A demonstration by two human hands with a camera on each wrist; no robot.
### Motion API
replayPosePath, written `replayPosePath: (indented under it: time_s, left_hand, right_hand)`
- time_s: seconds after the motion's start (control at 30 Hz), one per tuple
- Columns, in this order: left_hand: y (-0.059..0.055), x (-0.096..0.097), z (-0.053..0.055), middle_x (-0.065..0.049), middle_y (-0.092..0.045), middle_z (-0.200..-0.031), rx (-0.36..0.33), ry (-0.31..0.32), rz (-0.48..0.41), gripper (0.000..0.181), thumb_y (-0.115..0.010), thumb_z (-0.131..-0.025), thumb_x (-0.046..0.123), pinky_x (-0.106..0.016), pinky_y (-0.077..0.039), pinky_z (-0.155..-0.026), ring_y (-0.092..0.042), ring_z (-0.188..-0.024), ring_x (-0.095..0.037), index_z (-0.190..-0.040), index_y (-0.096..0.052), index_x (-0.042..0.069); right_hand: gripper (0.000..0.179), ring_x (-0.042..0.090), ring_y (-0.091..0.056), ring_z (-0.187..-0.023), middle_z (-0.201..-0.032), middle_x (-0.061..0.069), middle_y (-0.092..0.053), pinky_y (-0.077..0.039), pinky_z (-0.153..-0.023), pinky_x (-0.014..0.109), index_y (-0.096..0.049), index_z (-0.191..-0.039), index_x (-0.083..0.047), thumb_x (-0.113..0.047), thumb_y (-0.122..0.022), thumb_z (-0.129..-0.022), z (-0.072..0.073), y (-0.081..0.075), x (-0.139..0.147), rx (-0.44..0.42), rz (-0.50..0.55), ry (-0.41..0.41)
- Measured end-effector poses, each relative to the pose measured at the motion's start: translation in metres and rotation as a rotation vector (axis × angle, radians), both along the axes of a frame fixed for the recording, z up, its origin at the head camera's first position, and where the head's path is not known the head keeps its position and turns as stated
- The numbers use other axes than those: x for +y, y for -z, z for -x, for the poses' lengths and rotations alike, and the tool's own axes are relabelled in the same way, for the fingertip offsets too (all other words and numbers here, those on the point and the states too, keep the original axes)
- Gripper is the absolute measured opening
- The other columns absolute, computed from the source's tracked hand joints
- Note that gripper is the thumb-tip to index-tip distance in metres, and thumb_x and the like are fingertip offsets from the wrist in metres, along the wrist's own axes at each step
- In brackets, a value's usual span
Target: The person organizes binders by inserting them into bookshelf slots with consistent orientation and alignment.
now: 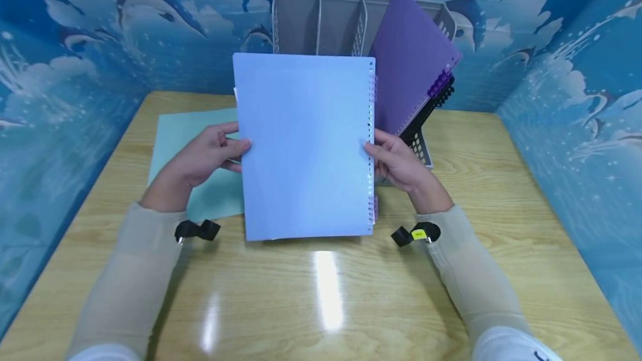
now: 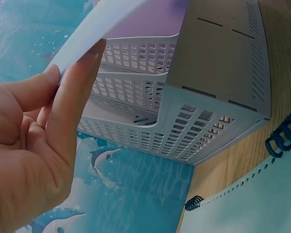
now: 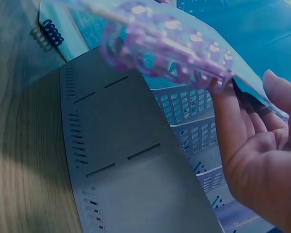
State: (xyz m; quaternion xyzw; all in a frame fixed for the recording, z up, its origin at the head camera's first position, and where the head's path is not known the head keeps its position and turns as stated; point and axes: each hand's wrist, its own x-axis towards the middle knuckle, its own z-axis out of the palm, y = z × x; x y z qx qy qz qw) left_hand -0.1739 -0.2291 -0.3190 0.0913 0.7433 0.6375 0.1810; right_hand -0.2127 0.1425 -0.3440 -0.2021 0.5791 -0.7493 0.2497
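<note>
1 blue notebook [image 1: 306,144] is pinched between the fingers and thumbs of left hand [image 1: 208,152] and right hand [image 1: 399,163]; near it, 1 yellow label [image 1: 418,234] cannot be read

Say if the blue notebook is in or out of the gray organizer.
Out: the left hand and right hand hold the blue notebook in front of the gray organizer.
</note>
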Motion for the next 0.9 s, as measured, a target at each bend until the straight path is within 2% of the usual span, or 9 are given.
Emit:
replayPosePath:
  time_s: [0.07, 0.27, 0.47, 0.67, 0.9]
  left_hand:
    - [0.0, 0.0, 0.0, 0.012, -0.073, -0.09, -0.003, 0.003, 0.004, 0.051, -0.048, -0.103, 0.015, -0.027, -0.059, -0.071, -0.07, -0.086, -0.005, -0.149, -0.033, -0.003]
    - [0.002, 0.003, -0.001, 0.008, -0.074, -0.094, -0.001, 0.04, 0.04, 0.052, -0.049, -0.103, 0.016, -0.029, -0.059, -0.073, -0.069, -0.088, -0.006, -0.15, -0.033, 0.0]
    - [0.003, 0.005, 0.0, 0.002, -0.073, -0.103, 0.006, 0.064, 0.059, 0.05, -0.05, -0.103, 0.016, -0.032, -0.059, -0.075, -0.07, -0.088, -0.01, -0.148, -0.036, 0.0]
    - [0.005, 0.008, 0.002, -0.01, -0.071, -0.113, 0.009, 0.065, 0.088, 0.05, -0.05, -0.103, 0.016, -0.034, -0.059, -0.075, -0.07, -0.089, -0.011, -0.149, -0.036, 0.002]
    - [0.005, 0.014, 0.003, -0.019, -0.068, -0.116, 0.015, 0.074, 0.117, 0.048, -0.049, -0.104, 0.017, -0.035, -0.059, -0.077, -0.07, -0.088, -0.013, -0.148, -0.037, 0.003]
  right_hand:
    - [0.053, 0.014, -0.07, -0.069, -0.094, 0.006, -0.074, -0.058, -0.057, 0.026, -0.032, -0.147, 0.004, -0.015, -0.052, -0.102, 0.001, 0.0, 0.001, 0.013, -0.006, -0.025]
    - [0.039, 0.017, -0.072, -0.078, -0.101, 0.007, -0.073, -0.06, -0.066, 0.031, -0.04, -0.14, -0.002, -0.011, -0.048, -0.103, 0.001, 0.002, 0.006, 0.044, -0.012, -0.114]
    - [0.04, 0.022, -0.072, -0.088, -0.112, 0.009, -0.07, -0.059, -0.072, 0.038, -0.038, -0.142, -0.008, -0.008, -0.045, -0.103, -0.001, 0.001, 0.009, 0.039, 0.014, -0.203]
    - [0.041, 0.024, -0.071, -0.093, -0.118, 0.009, -0.068, -0.059, -0.074, 0.041, -0.037, -0.144, -0.011, -0.004, -0.04, -0.104, -0.001, 0.002, 0.014, 0.054, 0.024, -0.227]
    - [0.041, 0.024, -0.071, -0.094, -0.12, 0.009, -0.066, -0.059, -0.074, 0.04, -0.038, -0.144, -0.012, -0.004, -0.041, -0.104, -0.003, 0.003, 0.019, 0.082, 0.028, -0.22]
